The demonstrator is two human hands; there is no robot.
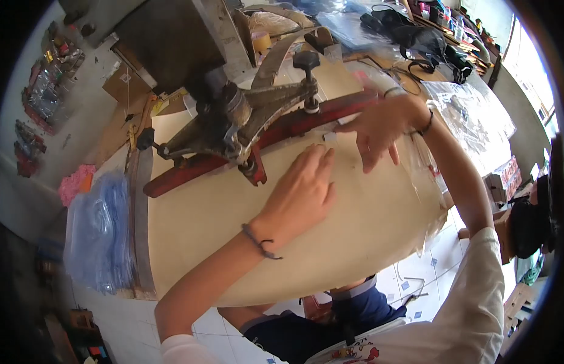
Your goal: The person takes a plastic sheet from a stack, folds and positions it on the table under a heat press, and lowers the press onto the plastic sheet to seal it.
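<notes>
My left hand (300,191) lies palm down on a large tan sheet (354,227), its fingers stretched out towards the machine. My right hand (385,124) is bent at the wrist above the sheet, its fingers apart and slightly blurred. It is near the right end of a long red bar (288,130), which is part of a machine head (230,112) with dark knobs. A small pale piece (329,138) lies beside the bar, between my two hands. I make out nothing held in either hand.
Clear bluish plastic pieces (100,233) are stacked at the table's left edge, beside a pink cloth (75,185). Clear plastic sheets (470,115) lie at the right. A black strapped bag (409,36) rests at the back. Cardboard (127,88) lies left of the machine.
</notes>
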